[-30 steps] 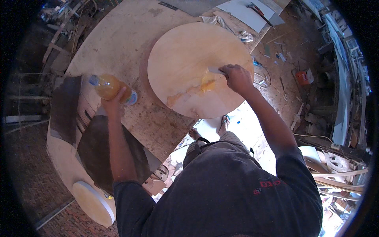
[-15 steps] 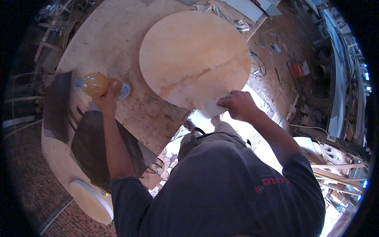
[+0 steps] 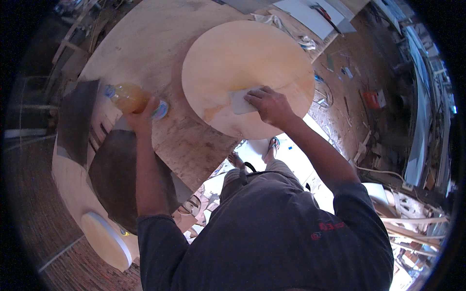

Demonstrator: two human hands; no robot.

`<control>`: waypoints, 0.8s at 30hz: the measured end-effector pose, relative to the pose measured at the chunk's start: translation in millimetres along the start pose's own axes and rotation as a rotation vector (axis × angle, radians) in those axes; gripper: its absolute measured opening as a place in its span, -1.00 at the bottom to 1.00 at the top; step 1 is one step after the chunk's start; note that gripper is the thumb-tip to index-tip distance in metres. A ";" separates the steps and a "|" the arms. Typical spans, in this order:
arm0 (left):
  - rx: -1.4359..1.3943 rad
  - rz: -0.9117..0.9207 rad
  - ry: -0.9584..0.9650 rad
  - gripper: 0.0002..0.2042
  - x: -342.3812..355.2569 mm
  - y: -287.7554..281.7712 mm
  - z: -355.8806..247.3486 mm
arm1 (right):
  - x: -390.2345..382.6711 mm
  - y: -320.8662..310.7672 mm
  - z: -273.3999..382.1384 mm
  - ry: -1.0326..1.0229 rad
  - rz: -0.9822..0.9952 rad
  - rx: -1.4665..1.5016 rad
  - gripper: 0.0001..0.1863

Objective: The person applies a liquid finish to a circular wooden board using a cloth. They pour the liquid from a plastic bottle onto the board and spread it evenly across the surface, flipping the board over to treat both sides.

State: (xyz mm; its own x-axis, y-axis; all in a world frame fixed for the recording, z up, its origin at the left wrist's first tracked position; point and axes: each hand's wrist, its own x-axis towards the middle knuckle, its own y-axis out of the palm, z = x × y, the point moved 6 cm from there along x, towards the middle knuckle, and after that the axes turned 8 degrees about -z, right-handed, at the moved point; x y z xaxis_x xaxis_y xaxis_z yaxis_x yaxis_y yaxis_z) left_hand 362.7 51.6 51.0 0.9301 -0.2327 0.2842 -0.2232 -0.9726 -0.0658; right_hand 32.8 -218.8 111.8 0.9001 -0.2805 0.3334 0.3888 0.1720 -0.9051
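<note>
My left hand [image 3: 141, 116] is closed on a plastic bottle [image 3: 127, 97] of amber liquid, lying tilted almost sideways over the workbench [image 3: 141, 43]. My right hand [image 3: 273, 107] grips a flat, pale spreader [image 3: 241, 102] on the round plywood disc [image 3: 242, 53], where a yellowish wet smear and a pale streak run across the lower half. Dark sheets [image 3: 111, 177] lie to the left, beneath my left forearm.
A smaller round board [image 3: 102, 237] lies at the lower left. White sheets [image 3: 301, 14], a hammer-like tool [image 3: 325, 14] and a crumpled cloth [image 3: 272, 24] are at the back. Scrap strips line the right side [image 3: 417, 111]; an orange box [image 3: 374, 99] lies on the floor.
My right hand moved down to the disc's lower right edge, then back up and left onto its middle. The bright yellow pool has thinned into a smear. My left hand still holds the bottle.
</note>
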 end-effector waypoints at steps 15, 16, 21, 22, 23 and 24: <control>0.200 -0.137 -0.030 0.09 -19.9 -10.5 -12.0 | -42.0 6.1 64.5 -0.056 0.434 -0.021 -0.74; 0.230 -0.158 -0.024 0.12 -22.8 -14.6 -8.8 | -50.0 0.0 72.7 -0.058 0.455 0.011 -0.73; 0.354 -0.303 -0.171 0.15 -54.6 -25.3 -20.7 | -22.2 -26.8 56.5 -0.003 0.025 0.198 -0.73; 0.327 -0.346 -0.133 0.06 -65.1 -28.4 -28.5 | -7.5 -26.2 48.6 0.020 0.006 0.145 -0.70; 0.298 -0.387 -0.090 -0.03 -73.7 -31.5 -36.2 | 2.7 -17.7 43.2 0.019 -0.011 0.087 -0.69; 0.261 -0.424 -0.048 -0.11 -82.2 -30.2 -43.3 | 9.0 -3.3 35.1 0.022 -0.028 0.021 -0.69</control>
State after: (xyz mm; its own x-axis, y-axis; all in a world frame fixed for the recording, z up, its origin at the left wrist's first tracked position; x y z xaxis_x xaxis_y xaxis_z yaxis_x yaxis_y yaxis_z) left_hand 280.3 100.3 71.0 0.9368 0.1899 0.2937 0.2526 -0.9483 -0.1924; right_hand 46.6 -188.8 127.0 0.8844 -0.3064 0.3521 0.4179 0.1836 -0.8898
